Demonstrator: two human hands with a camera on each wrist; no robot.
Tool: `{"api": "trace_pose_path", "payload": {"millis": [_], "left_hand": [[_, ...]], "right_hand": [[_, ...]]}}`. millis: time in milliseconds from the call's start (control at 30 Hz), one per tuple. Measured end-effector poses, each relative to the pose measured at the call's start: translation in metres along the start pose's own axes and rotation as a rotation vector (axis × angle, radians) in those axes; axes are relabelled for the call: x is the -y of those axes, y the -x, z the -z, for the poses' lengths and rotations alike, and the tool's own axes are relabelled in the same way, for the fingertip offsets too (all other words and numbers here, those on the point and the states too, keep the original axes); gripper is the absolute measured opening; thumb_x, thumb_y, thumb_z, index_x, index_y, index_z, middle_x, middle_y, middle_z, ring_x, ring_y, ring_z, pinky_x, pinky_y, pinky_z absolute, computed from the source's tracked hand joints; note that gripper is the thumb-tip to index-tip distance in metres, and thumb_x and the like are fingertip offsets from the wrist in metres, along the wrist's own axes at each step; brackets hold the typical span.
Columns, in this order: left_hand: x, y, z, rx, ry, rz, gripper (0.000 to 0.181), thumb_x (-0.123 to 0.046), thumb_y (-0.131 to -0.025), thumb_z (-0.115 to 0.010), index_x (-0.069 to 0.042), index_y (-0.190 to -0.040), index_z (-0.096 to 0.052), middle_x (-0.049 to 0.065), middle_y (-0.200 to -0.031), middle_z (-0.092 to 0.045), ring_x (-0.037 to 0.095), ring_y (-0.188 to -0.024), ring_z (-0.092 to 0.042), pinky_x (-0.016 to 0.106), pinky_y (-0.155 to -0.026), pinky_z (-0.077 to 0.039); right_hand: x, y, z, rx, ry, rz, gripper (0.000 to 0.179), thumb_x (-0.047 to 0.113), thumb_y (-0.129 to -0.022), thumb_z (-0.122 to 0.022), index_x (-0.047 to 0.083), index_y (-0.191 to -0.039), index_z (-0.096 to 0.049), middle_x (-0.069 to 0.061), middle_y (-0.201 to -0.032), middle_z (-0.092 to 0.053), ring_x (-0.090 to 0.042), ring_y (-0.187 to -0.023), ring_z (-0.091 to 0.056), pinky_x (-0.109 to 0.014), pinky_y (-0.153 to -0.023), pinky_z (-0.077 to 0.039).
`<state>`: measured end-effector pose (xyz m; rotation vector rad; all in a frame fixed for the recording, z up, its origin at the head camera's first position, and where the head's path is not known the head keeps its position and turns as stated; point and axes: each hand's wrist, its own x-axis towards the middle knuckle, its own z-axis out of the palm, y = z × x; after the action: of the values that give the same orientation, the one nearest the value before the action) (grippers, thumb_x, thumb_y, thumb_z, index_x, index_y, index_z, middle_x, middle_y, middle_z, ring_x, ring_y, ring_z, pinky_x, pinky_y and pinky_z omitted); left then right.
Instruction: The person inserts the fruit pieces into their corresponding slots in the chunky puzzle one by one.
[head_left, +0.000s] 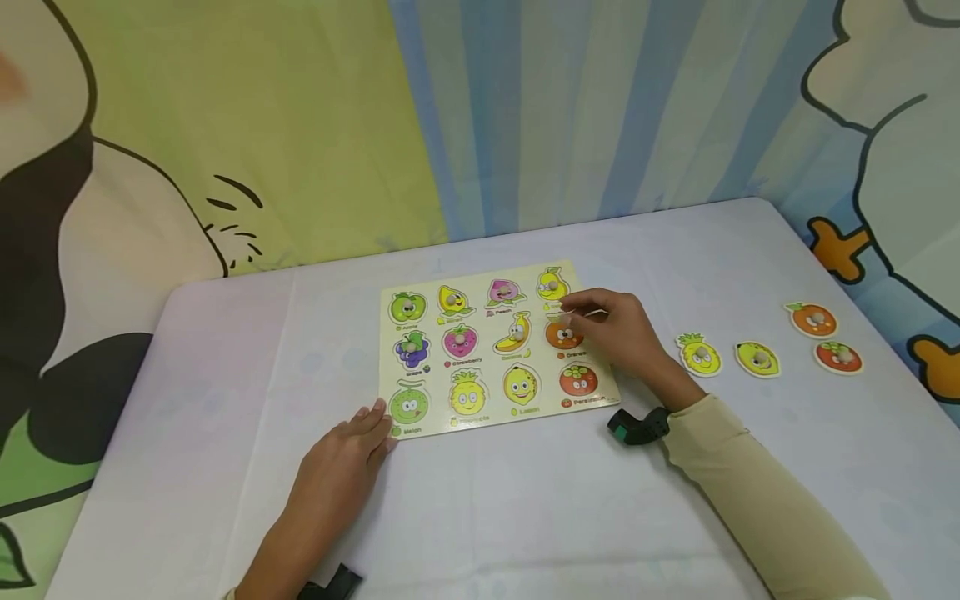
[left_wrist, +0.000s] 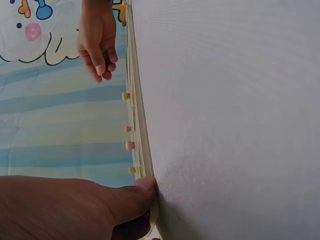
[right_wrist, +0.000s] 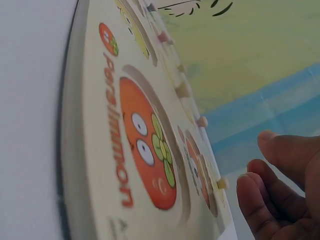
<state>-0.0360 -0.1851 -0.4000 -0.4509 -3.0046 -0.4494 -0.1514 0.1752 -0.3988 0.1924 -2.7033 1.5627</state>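
Observation:
A wooden fruit puzzle board [head_left: 480, 429] lies on the white table, with printed fruits and several knobbed pieces in its recesses. My left hand [head_left: 341, 467] holds the board's near left corner; in the left wrist view its thumb [left_wrist: 145, 186] presses against the edge. Over the board's right side is my right hand [head_left: 618, 333], its thumb and forefinger near the pear piece [head_left: 552, 285] and the orange picture [head_left: 562, 335]. Nothing shows between its fingers; the right wrist view shows thumb and fingers [right_wrist: 255, 200] apart. The persimmon recess [right_wrist: 150, 145] shows its printed picture.
Loose on the table to the right lie a pineapple piece [head_left: 699, 357], a lemon piece [head_left: 757, 360], an orange piece [head_left: 813, 320] and a persimmon piece [head_left: 838, 358]. A cartoon-printed curtain [head_left: 300, 150] hangs behind the table. Dark straps [head_left: 637, 427] circle the wrists.

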Motion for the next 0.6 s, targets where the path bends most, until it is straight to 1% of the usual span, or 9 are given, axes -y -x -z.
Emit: {"api": "trace_pose_path", "payload": {"millis": [67,200,367,533,600], "left_hand": [[-0.001,0.0,0.0,0.0,0.005,0.001,0.04,-0.005,-0.079,-0.081,0.003,-0.116,-0.069,0.015,-0.128,-0.061,0.035,-0.115,-0.06,0.051,-0.093,-0.05],[-0.001,-0.001,0.001,-0.002,0.005,-0.005,0.039,-0.005,-0.079,-0.081,0.003,-0.116,-0.069,0.015,-0.128,-0.061,0.035,-0.115,-0.06,0.051,-0.093,-0.05],[-0.001,0.0,0.001,0.0,0.001,0.003,0.039,-0.005,-0.079,-0.081,0.002,-0.116,-0.069,0.015,-0.128,-0.061,0.034,-0.115,-0.06,0.05,-0.093,-0.05],[-0.001,0.0,0.001,0.001,0.004,0.009,0.04,-0.005,-0.079,-0.081,0.002,-0.116,-0.069,0.015,-0.128,-0.061,0.034,-0.115,-0.06,0.05,-0.093,-0.05],[-0.001,0.0,0.001,0.0,0.004,0.006,0.04,-0.005,-0.078,-0.081,0.002,-0.116,-0.069,0.015,-0.128,-0.061,0.034,-0.115,-0.06,0.05,-0.093,-0.05]], "right_hand": [[-0.003,0.002,0.007,-0.016,-0.005,0.014,0.025,0.013,-0.091,-0.071,0.003,-0.114,-0.07,-0.007,-0.108,-0.069,-0.021,-0.09,-0.065,-0.022,-0.074,-0.054],[-0.013,0.005,0.019,-0.054,0.024,0.023,0.025,0.015,-0.091,-0.071,0.003,-0.113,-0.07,-0.008,-0.107,-0.068,-0.021,-0.092,-0.064,-0.017,-0.074,-0.053],[-0.023,0.011,0.031,-0.08,0.074,-0.014,0.027,0.02,-0.092,-0.07,0.005,-0.114,-0.07,-0.01,-0.11,-0.068,-0.022,-0.092,-0.064,-0.015,-0.073,-0.051],[-0.029,0.018,0.049,-0.13,0.12,-0.016,0.027,0.02,-0.093,-0.069,0.005,-0.115,-0.07,-0.011,-0.113,-0.068,-0.018,-0.095,-0.061,-0.012,-0.075,-0.048],[-0.032,0.021,0.058,-0.157,0.133,-0.01,0.028,0.021,-0.093,-0.069,0.004,-0.115,-0.07,-0.013,-0.112,-0.069,-0.013,-0.095,-0.061,-0.011,-0.076,-0.048]]}}
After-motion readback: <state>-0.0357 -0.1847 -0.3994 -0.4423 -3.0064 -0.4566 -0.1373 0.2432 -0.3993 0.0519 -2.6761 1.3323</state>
